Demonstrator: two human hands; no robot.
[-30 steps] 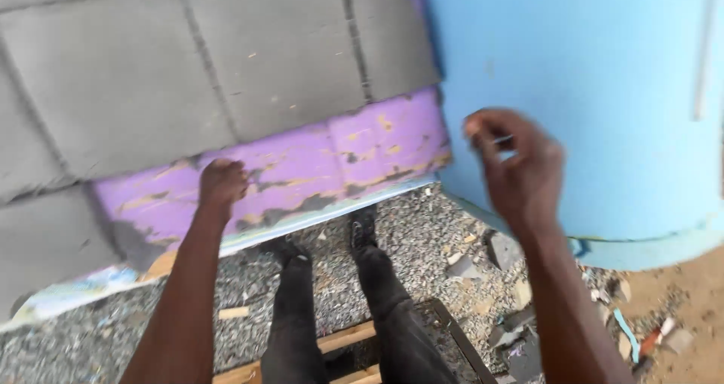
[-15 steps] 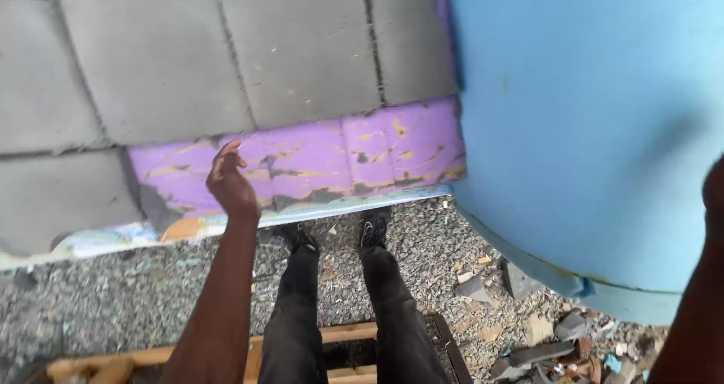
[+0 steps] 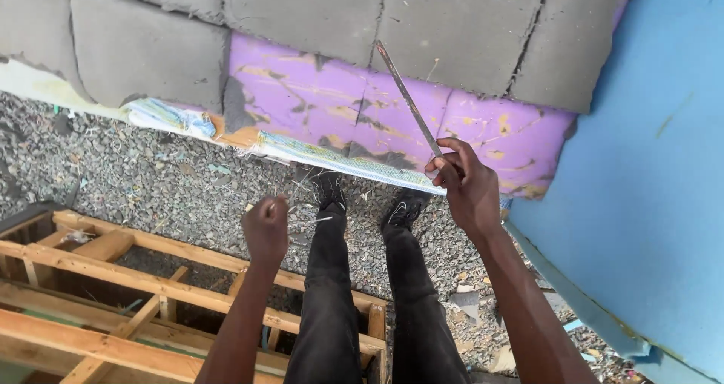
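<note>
Gravel (image 3: 151, 180) below block wall (image 3: 302, 14), right hand (image 3: 467, 188) gripping metal rod (image 3: 407, 97), left hand (image 3: 265, 229) fisted, empty

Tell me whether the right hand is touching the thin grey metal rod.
Touching. The head view shows the right hand with its fingers closed around the lower end of the thin grey metal rod.

Honestly didn't spot any packages, labels, signs or screens here, nothing of that sort showed anywhere near or far in the whole scene.
</note>
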